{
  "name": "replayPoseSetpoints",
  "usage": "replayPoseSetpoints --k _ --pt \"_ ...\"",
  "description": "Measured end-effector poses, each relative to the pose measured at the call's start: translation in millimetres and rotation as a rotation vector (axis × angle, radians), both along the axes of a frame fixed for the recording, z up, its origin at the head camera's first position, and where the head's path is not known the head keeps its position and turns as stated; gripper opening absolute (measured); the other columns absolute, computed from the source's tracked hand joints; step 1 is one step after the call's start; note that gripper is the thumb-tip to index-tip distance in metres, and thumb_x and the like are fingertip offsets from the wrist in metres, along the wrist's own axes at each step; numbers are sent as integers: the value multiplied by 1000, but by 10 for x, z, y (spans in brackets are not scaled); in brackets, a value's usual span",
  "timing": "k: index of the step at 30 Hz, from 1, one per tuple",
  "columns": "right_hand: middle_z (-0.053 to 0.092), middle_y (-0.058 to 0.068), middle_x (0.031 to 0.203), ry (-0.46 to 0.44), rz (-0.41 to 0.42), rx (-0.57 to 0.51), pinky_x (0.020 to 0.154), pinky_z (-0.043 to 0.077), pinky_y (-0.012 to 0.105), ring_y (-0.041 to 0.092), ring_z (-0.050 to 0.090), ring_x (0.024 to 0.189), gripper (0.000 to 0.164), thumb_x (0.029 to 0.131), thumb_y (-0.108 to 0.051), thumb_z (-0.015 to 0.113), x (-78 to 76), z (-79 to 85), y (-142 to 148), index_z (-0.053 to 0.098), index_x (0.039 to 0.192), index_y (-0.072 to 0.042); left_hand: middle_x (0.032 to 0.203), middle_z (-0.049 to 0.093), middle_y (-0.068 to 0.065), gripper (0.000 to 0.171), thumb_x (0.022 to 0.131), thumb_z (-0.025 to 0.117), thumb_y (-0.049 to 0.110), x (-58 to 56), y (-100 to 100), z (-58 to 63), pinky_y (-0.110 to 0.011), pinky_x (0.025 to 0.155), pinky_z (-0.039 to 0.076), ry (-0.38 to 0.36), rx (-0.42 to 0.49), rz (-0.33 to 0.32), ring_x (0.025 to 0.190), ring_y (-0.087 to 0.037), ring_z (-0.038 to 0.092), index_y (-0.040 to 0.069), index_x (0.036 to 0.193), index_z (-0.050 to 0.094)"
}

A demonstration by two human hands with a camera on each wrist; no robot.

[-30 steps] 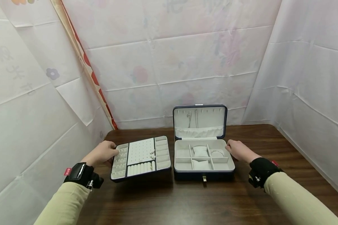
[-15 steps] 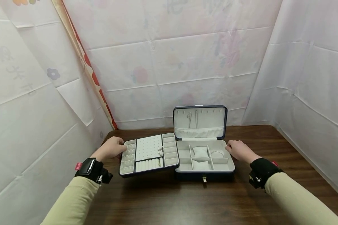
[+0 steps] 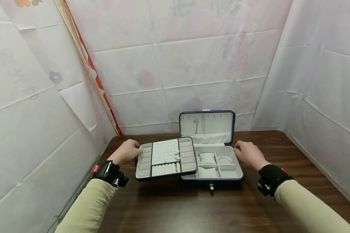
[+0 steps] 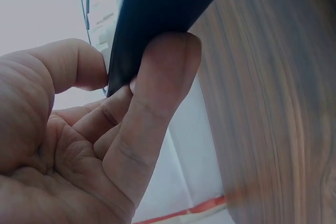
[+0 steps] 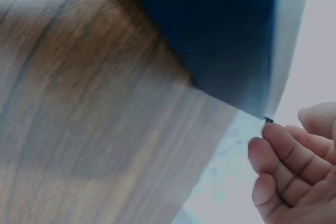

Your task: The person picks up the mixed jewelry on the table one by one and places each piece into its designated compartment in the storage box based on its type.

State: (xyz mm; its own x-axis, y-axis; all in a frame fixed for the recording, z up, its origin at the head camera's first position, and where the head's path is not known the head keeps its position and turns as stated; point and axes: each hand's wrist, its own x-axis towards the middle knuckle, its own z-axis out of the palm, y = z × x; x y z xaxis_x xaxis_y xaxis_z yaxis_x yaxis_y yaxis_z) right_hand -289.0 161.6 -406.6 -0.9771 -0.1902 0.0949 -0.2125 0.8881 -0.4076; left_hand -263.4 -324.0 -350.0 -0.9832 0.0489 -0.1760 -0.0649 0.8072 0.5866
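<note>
A white-lined jewelry tray (image 3: 164, 155) with a dark blue outside is tilted in the air, its right end over the left part of the open jewelry box (image 3: 227, 174). My left hand (image 3: 126, 151) pinches the tray's left edge, thumb on top and fingers underneath, as the left wrist view shows. White earrings (image 3: 177, 155) sit on the tray's pegged panel, above a row of ring rolls. At the box's right rim my right hand (image 3: 249, 153) holds the wall near the back corner with bent fingers. Two white cushions (image 3: 207, 158) and a bracelet (image 3: 225, 160) lie in the box's compartments.
The box's lid (image 3: 221, 124) stands upright behind it, with necklaces (image 3: 196, 124) on its hooks and a gathered pocket below. A brown wooden table (image 3: 215, 210) carries the box. White printed sheets (image 3: 151, 71) hang behind and along both sides.
My left hand has carried the tray to the right, from beside the box to partly over its left compartments. The right hand and box have stayed in place.
</note>
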Motion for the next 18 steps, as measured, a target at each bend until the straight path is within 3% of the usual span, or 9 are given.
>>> replayPoseSetpoints --k 6,11,18 --pt "67 7 87 35 51 -63 59 44 33 18 54 66 19 103 -17 59 8 81 -252 69 111 -2 64 47 -2 24 89 57 7 -12 -17 0 -28 51 46 15 -13 7 60 -19 55 11 70 43" --pt "63 3 76 -25 135 -168 60 48 32 14 59 66 22 105 -17 56 14 118 -480 68 112 0 58 35 2 28 87 57 8 -13 -13 11 -27 50 36 40 -38 -4 53 -14 43 13 66 38" --pt "67 5 76 -138 247 -306 66 51 34 17 64 69 32 108 -27 53 42 175 -760 68 120 -2 60 40 1 28 89 58 8 12 -12 32 -28 50 44 35 -27 7 55 -15 50 12 67 41"
